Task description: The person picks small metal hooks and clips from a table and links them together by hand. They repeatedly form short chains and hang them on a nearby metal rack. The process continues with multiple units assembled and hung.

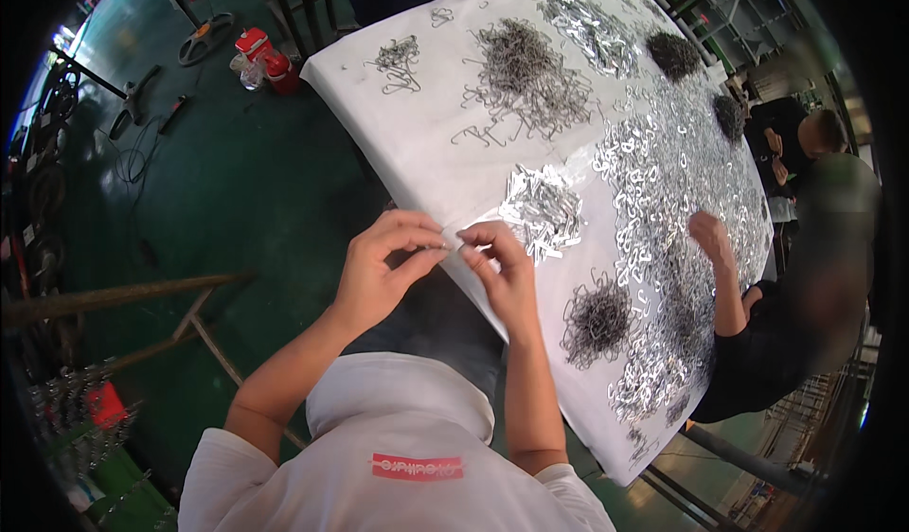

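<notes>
My left hand [377, 259] and my right hand [505, 272] meet at the near left edge of the white-covered table [402, 134]. Thumb and fingers of each are pinched together, fingertips almost touching. Whatever sits between them is too small to make out. Just beyond my right hand lies a heap of flat, shiny metal pieces [542, 212]. To its right is a tangle of dark wire hooks [597, 322].
A broad spread of shiny metal links [653, 182] covers the table's right side. Farther back are a large pile of wire hooks [521, 68] and a smaller one [398, 59]. Across the table a co-worker's hand [710, 234] hovers over the links. Left stands a metal rail [123, 295].
</notes>
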### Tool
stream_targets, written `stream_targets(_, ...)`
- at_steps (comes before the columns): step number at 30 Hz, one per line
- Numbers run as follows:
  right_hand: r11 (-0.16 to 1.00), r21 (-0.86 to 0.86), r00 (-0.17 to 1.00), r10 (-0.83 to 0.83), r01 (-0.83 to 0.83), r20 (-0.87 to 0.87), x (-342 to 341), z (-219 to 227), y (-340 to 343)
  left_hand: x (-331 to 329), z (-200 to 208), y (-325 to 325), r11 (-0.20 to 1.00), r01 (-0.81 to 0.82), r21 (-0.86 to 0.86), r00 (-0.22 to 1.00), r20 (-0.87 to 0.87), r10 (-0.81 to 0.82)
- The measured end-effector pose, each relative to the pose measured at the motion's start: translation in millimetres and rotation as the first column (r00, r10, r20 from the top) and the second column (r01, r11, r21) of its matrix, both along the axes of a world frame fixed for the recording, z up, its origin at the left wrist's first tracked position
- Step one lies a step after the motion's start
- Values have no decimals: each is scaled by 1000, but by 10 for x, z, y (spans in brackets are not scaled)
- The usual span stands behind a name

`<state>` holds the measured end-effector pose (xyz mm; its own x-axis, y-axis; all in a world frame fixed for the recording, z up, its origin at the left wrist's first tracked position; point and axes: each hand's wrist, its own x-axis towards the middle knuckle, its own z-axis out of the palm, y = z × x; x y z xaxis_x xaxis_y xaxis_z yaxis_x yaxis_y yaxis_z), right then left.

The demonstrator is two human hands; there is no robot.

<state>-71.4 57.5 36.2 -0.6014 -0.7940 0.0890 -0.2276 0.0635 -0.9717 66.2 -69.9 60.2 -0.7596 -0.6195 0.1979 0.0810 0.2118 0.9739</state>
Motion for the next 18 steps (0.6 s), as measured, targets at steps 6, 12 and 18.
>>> stream_targets(6,972,227,826,176,-60,-536,-1165,-266,-917,71,66,-22,994,-38,-99,998,46,43)
stream_targets(12,817,559,458,556,-144,-694,-1548,-468,-1493,101,111,-72,989,-78,-129,995,50,85)
stream_targets(18,699,706,273,705,-111,-655,-1564,-445,-1705,99,30,-207,990,-113,-84,992,50,118)
